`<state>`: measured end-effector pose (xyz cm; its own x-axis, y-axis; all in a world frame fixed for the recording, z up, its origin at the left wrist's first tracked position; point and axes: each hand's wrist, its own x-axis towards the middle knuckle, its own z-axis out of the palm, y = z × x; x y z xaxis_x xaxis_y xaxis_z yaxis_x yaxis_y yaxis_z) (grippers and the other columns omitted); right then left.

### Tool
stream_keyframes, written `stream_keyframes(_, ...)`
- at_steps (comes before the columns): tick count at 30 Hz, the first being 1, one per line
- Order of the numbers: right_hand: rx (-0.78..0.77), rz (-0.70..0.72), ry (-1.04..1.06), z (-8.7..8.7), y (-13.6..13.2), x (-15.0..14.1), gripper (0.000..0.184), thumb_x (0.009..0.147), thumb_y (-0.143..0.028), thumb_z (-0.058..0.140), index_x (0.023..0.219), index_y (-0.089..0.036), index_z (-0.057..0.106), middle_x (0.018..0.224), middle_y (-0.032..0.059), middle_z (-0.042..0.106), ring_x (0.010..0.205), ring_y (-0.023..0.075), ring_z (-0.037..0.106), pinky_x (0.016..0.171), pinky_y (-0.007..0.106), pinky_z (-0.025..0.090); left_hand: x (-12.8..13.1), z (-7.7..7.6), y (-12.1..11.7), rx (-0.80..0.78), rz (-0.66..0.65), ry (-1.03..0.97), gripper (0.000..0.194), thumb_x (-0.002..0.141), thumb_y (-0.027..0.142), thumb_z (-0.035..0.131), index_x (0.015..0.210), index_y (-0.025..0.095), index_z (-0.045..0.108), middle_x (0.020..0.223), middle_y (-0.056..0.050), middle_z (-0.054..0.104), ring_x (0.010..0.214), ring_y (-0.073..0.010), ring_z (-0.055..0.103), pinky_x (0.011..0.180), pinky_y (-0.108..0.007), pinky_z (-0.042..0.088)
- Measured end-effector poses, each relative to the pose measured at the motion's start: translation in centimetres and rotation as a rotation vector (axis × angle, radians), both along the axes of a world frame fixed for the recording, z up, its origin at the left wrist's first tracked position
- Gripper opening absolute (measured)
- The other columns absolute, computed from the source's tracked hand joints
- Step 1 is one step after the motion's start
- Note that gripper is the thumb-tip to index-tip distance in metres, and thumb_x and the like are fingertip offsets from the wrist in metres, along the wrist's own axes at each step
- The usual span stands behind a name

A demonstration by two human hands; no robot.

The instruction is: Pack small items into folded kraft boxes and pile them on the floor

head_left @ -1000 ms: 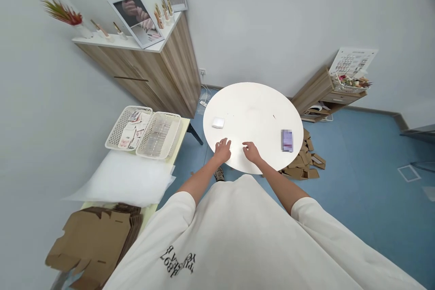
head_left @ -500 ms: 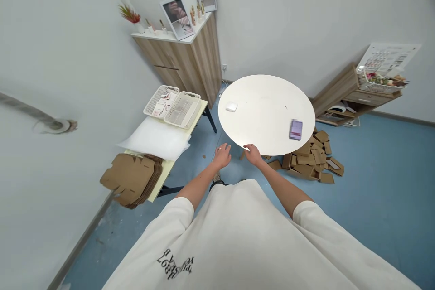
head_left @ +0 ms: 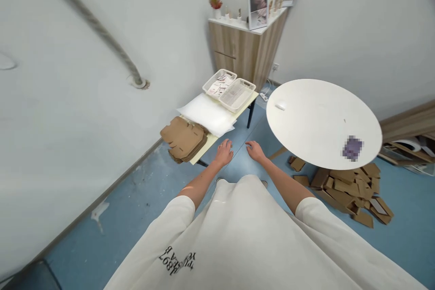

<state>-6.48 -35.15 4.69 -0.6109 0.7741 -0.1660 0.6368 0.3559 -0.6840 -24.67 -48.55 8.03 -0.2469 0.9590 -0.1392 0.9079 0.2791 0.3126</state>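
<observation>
My left hand (head_left: 224,152) hangs in the air near the front edge of a narrow pale-yellow table (head_left: 206,145), fingers apart and holding nothing. My right hand (head_left: 254,151) is level with it, over the blue floor, also bare with its fingers loosely spread. On the narrow table lies a stack of flat brown cardboard box blanks (head_left: 185,138). Beside the stack are white sheets (head_left: 209,113). Behind them stand two white plastic baskets: one basket (head_left: 208,86) holds small printed cards, and the other basket (head_left: 250,85) holds clear or whitish items too small to name.
A round white table (head_left: 316,122) stands to the right, bearing a small white object (head_left: 280,105) and a blurred purple item (head_left: 352,148). Folded cardboard boxes (head_left: 353,190) are piled on the floor below it. A wooden cabinet (head_left: 238,47) fills the back corner.
My view has swung left, so the narrow table now lies closer ahead of my hands and the round table has shifted right. Both hands remain free and apart.
</observation>
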Motion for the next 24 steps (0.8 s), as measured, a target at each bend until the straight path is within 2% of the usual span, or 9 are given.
stream_keyframes(6,-0.022,0.197,-0.019,0.1,-6.4,-10.9,0.034,0.094,-0.02,0.05,0.122,-0.022,0.069,0.124,0.0088,0.066,0.116,0.0223,0.06,0.107,0.035,0.042,-11.1,-1.6,-7.9,-0.021,0.213,0.017,0.049,0.097,0.032,0.049,0.143,0.019,0.043,0.157,-0.016,0.036,0.139,-0.0307,0.043,0.112,-0.043,0.038)
stream_keyframes(11,-0.003,0.302,-0.044,0.2,-9.0,-16.7,0.033,0.093,-0.018,0.051,0.12,-0.021,0.07,0.123,0.0102,0.066,0.116,0.0246,0.06,0.105,0.038,0.044,-17.7,-2.8,-11.3,-0.122,0.308,0.014,0.042,0.098,0.035,0.048,0.136,0.018,0.049,0.149,-0.017,0.045,0.136,-0.0317,0.044,0.112,-0.044,0.036)
stream_keyframes(17,0.013,0.377,-0.098,0.8,-9.0,-20.2,0.034,0.095,-0.02,0.05,0.123,-0.021,0.069,0.125,0.0108,0.065,0.117,0.0258,0.06,0.101,0.037,0.047,-21.8,-3.9,-12.0,-0.241,0.33,0.028,0.042,0.097,0.042,0.051,0.13,0.016,0.054,0.143,-0.019,0.05,0.133,-0.0348,0.045,0.11,-0.049,0.035)
stream_keyframes(21,0.046,0.422,-0.126,1.3,-8.5,-21.8,0.035,0.096,-0.018,0.048,0.124,-0.019,0.068,0.127,0.0111,0.064,0.115,0.0246,0.06,0.101,0.036,0.047,-23.3,-4.2,-12.0,-0.313,0.364,-0.021,0.047,0.096,0.049,0.052,0.128,0.016,0.056,0.14,-0.019,0.054,0.131,-0.0354,0.049,0.109,-0.05,0.035)
stream_keyframes(24,0.061,0.434,-0.129,1.5,-8.3,-23.1,0.034,0.096,-0.017,0.049,0.123,-0.02,0.068,0.125,0.01,0.066,0.111,0.0226,0.062,0.099,0.035,0.048,-24.1,-4.2,-12.2,-0.319,0.391,-0.09,0.043,0.099,0.048,0.045,0.128,0.018,0.058,0.137,-0.015,0.059,0.128,-0.0323,0.053,0.106,-0.046,0.04)
